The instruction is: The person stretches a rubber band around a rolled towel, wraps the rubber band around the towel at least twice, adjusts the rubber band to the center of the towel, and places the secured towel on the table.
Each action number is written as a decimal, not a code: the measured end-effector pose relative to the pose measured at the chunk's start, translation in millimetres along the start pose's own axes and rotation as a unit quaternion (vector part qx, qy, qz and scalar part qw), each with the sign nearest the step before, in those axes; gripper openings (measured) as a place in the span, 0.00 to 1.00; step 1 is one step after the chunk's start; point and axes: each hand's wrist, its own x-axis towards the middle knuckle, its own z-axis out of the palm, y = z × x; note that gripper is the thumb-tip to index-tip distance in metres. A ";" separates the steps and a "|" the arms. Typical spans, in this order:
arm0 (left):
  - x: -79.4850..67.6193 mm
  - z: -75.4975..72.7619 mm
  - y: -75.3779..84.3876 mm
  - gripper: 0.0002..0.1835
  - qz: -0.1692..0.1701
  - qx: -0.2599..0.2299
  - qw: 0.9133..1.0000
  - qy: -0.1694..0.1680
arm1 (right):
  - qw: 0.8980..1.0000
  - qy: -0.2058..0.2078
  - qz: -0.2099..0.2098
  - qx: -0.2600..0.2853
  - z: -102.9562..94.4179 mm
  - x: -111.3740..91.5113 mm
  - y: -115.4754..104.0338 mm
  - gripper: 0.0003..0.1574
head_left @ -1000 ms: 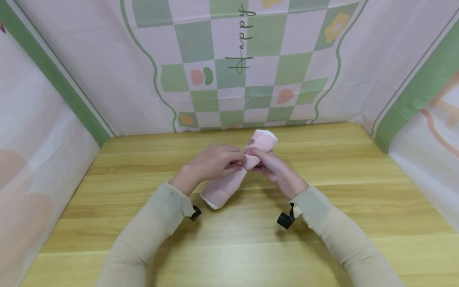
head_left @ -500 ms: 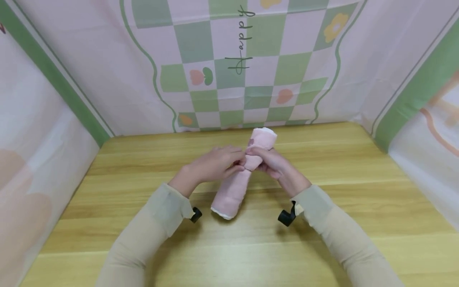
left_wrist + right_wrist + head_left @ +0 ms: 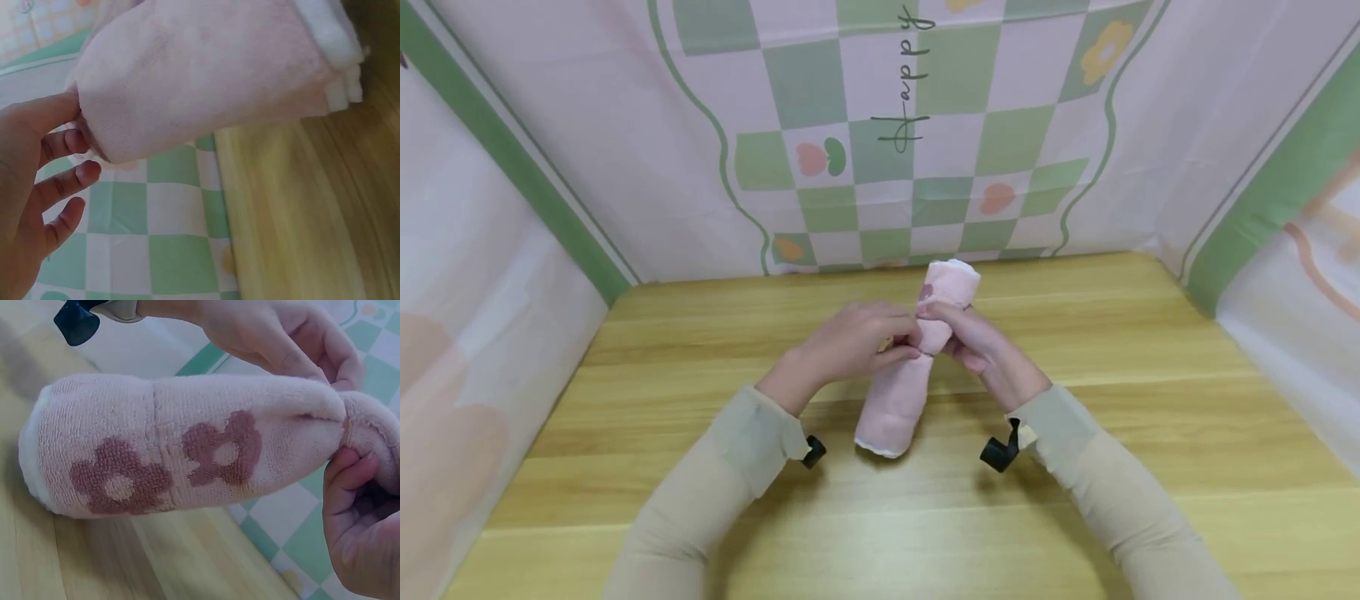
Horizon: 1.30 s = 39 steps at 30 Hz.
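Observation:
A rolled pink towel, narrowed at a waist near its middle, stands out over the table, slanted from near left to far right. Dark pink flowers mark its side in the right wrist view, and white edging shows at the ends. A thin band seems to circle the waist, partly covered by fingers. My left hand pinches the towel at this waist, its other fingers loosely bent beside it. Just beyond the waist, my right hand grips the towel with the thumb across the top.
The wooden table spreads out under both arms. A green-and-white checked cloth hangs behind its far edge, with more cloth along both sides. Black wrist cameras stick out below the sleeves.
The towel's near end has swung to the right, so the roll lies more straight ahead. Both hands remain at its waist, having moved only slightly.

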 end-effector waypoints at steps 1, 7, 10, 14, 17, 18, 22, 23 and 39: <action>0.6 -1.0 1.2 0.05 -0.005 0.005 1.000 -0.009 | 1.000 -0.003 -0.002 0.002 0.1 -0.2 -0.4 0.10; -2.0 -4.3 6.2 0.08 -0.086 0.019 0.993 -0.082 | 1.000 0.010 0.000 0.003 -2.2 -0.8 -1.3 0.10; -5.6 -3.8 5.6 0.08 -0.109 0.000 0.989 -0.097 | 1.000 0.013 -0.003 -0.011 -5.1 -0.6 -2.2 0.10; -9.4 -2.6 1.9 0.07 -0.110 -0.030 0.989 -0.096 | 0.999 0.018 -0.009 -0.026 -8.5 0.2 -4.8 0.10; -11.4 -3.0 0.3 0.07 -0.114 -0.046 0.987 -0.100 | 0.999 0.023 -0.012 -0.031 -9.9 1.0 -6.0 0.10; -11.7 -3.4 0.2 0.07 -0.115 -0.051 0.987 -0.101 | 0.999 0.025 -0.013 -0.030 -10.4 1.3 -6.3 0.10; -11.7 -5.4 1.4 0.07 -0.119 -0.065 0.986 -0.097 | 0.999 0.033 -0.017 -0.022 -11.3 0.7 -7.7 0.11; -11.1 -5.6 1.8 0.07 -0.122 -0.068 0.986 -0.094 | 0.999 0.032 -0.018 -0.020 -11.3 0.8 -8.1 0.11; -7.3 2.7 4.9 0.21 -0.254 -0.068 0.965 0.014 | 0.989 0.136 -0.013 0.057 -7.0 6.7 -2.5 0.05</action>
